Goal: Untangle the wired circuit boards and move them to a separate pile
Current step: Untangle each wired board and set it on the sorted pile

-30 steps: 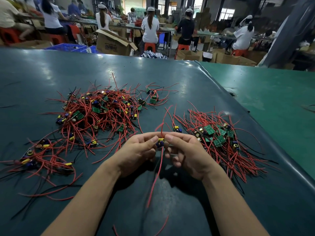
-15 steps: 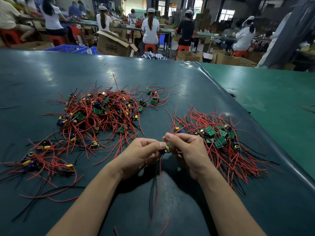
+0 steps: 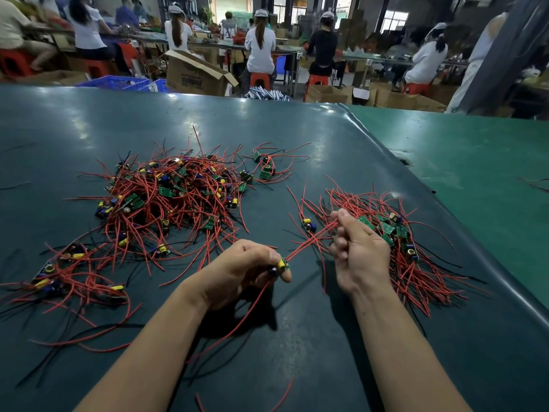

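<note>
Beside the right hand (image 3: 358, 251), sorted boards (image 3: 395, 233).

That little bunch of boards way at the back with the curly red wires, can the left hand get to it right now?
Probably not straight away. The left hand is busy pinching a circuit board, and the big tangled pile lies between it and the small cluster. Nothing covers the cluster, though.

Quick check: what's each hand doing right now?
Left hand: pinches a small circuit board.
Right hand: grips that board's red wires, pulled taut.
</note>
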`<act>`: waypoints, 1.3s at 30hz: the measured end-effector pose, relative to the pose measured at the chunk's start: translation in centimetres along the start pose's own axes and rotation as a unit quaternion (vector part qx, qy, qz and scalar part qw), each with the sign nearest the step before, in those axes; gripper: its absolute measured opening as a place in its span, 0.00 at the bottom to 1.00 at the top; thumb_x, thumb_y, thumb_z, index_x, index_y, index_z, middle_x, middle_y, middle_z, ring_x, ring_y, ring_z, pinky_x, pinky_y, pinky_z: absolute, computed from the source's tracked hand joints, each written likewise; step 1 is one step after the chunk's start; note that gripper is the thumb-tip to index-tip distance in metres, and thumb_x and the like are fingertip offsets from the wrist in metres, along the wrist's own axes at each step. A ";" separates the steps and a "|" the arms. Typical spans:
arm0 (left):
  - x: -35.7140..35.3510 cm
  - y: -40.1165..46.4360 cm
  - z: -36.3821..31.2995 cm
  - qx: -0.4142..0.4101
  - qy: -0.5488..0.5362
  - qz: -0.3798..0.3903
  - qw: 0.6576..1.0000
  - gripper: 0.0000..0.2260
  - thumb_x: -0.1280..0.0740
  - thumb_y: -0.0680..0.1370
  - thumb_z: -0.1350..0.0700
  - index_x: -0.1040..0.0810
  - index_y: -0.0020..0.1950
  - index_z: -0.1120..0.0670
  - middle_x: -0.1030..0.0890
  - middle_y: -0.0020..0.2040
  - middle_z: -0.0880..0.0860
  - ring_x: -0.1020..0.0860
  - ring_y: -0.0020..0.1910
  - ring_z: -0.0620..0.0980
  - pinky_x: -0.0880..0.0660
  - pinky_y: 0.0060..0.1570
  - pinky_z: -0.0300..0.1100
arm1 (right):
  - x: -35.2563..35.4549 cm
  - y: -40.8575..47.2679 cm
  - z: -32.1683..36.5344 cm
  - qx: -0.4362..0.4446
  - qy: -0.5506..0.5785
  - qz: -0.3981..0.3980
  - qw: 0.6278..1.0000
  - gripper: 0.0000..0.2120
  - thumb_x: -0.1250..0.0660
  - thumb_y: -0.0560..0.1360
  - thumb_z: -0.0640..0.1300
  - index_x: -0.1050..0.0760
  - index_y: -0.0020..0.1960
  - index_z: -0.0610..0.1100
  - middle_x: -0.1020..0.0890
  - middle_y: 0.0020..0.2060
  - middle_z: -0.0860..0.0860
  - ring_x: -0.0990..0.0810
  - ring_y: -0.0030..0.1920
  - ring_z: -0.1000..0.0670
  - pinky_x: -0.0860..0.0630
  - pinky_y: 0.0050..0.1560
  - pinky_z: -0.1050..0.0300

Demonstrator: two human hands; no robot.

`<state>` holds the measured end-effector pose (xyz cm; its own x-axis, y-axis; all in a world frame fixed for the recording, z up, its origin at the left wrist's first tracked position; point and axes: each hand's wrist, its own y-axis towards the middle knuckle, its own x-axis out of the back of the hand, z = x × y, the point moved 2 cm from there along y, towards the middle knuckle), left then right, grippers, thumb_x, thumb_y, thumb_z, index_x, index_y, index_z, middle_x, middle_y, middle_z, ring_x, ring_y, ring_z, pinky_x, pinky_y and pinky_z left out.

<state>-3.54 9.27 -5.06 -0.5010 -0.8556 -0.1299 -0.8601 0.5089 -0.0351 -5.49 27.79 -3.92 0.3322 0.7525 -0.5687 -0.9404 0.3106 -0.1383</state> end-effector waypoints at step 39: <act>-0.2 -0.1 0.1 -0.042 -0.067 -0.098 0.992 0.17 0.33 0.75 0.55 0.21 0.53 0.70 0.28 0.42 0.66 0.33 0.43 0.60 0.39 0.44 0.52 | -1.8 -3.8 -1.8 -0.084 -0.364 0.333 0.866 0.19 0.33 0.68 0.65 0.19 0.35 0.50 0.27 0.22 0.52 0.30 0.17 0.54 0.39 0.17 0.67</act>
<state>-3.32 9.41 -5.12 -0.3114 -0.9140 -0.2601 -0.9474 0.3198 0.0103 -2.62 24.16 -3.81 -0.3884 0.9176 0.0846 -0.9176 -0.3767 -0.1270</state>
